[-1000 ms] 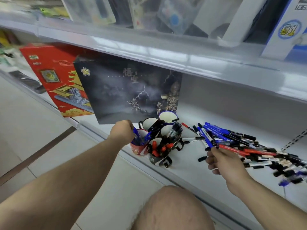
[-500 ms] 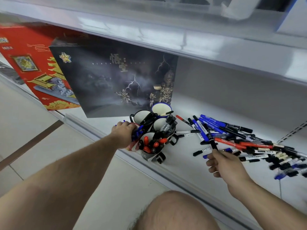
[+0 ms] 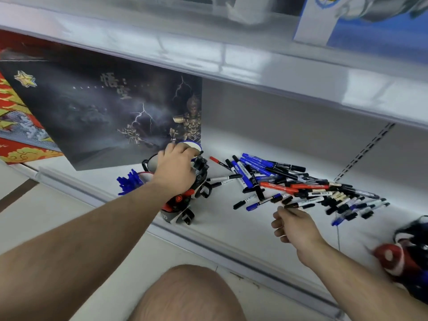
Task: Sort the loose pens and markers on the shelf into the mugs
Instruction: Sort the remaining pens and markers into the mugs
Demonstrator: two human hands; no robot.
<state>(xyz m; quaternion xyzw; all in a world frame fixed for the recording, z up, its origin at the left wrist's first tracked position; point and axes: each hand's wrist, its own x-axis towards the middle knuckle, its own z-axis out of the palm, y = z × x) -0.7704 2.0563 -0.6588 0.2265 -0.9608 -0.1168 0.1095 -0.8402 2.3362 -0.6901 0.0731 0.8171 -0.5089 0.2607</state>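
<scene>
Landmark: the cluster of mugs (image 3: 185,195) on the white shelf (image 3: 231,228). Left hand (image 3: 177,169) is spread over the mugs, fingers relaxed, nothing seen held. Right of the mugs, loose pens and markers (image 3: 289,184) are piled. At the pile's near edge, right hand (image 3: 293,224) pinches 1 dark pen (image 3: 292,205).

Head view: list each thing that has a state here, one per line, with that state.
Left hand: over the mug cluster, fingers at the blue-rimmed mug.
Right hand: fingers curled, pinching a black pen at the pile's edge.
Blue-rimmed mug: upright, partly covered.
Mug of blue pens: filled.
Mug of red markers: filled.
Loose pen pile: scattered, unsorted on the shelf.
</scene>
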